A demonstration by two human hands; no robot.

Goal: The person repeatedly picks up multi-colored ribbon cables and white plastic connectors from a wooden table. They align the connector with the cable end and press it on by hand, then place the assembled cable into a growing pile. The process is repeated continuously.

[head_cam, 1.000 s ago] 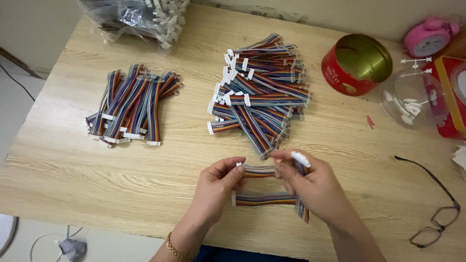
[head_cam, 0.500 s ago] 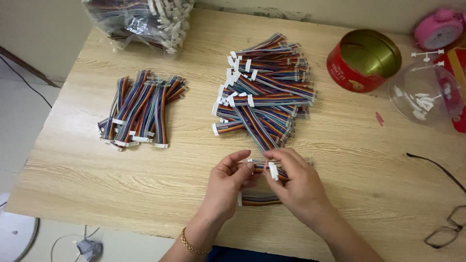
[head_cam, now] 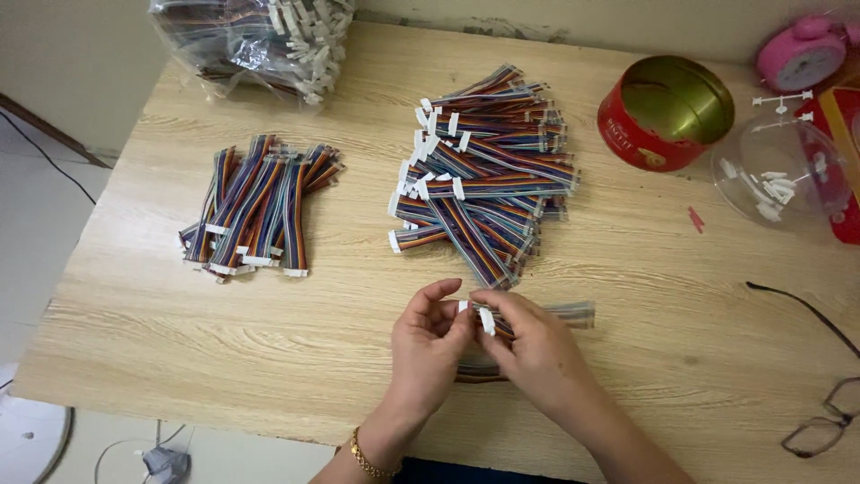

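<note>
Two hands work on one rainbow cable at the table's front edge.

On the left, a small pile of cables (head_cam: pixel 255 208) lies flat, with a clear bag of more cables (head_cam: pixel 260 40) behind it. In the middle sits a big pile of cables (head_cam: pixel 484 175). Just in front of it, the left hand (head_cam: pixel 430 345) and the right hand (head_cam: pixel 533 354) meet over a rainbow cable (head_cam: pixel 573 314). The fingers of both hands are pinched together on the cable's white plug (head_cam: pixel 486 320). It looks like the plug end is being checked or fixed. The next move needs a steady, gentle grip. On the right stand a red tin (head_cam: pixel 667 112), a clear bowl (head_cam: pixel 779 170) and glasses (head_cam: pixel 820 421).
</note>
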